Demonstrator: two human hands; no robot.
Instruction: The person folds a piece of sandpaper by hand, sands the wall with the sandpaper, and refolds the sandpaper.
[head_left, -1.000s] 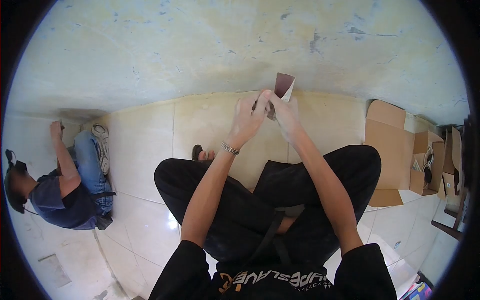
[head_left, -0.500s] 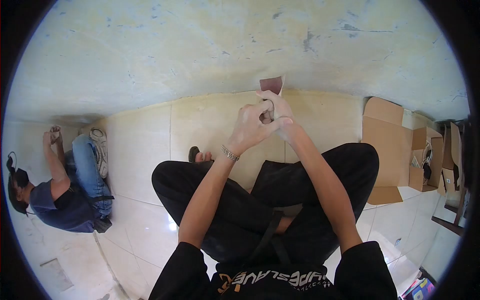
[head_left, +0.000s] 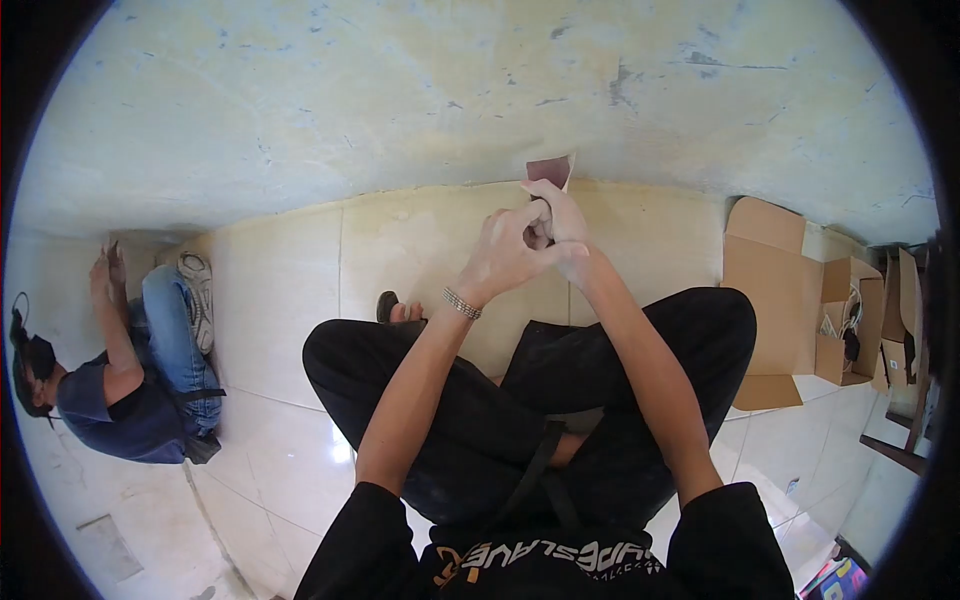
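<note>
Currently, our right hand (head_left: 566,222) grasping a maroon, pale-backed thin sheet (head_left: 548,173) near the foot of a pale, scuffed wall (head_left: 400,110), our left hand (head_left: 502,248) touching the right, its grip we cannot tell, cream floor tiles (head_left: 400,240) beneath, brown cardboard box (head_left: 765,290) farther right

The lower part of the reddish-brown sheet (head_left: 547,174) is hidden behind the right grip (head_left: 562,213). Some fingers of the left grip (head_left: 497,252) are lost where the two overlap. At far left, the co-worker's hands (head_left: 108,268) are too small to show what they hold, if anything. Black trousers (head_left: 390,360) cover most of the sandalled foot (head_left: 404,312). A dark thing (head_left: 851,346) in the open box (head_left: 831,357) is too small to identify. The picture's lower edge cuts off the black shirt (head_left: 740,555) and a colourful item (head_left: 838,582).
</note>
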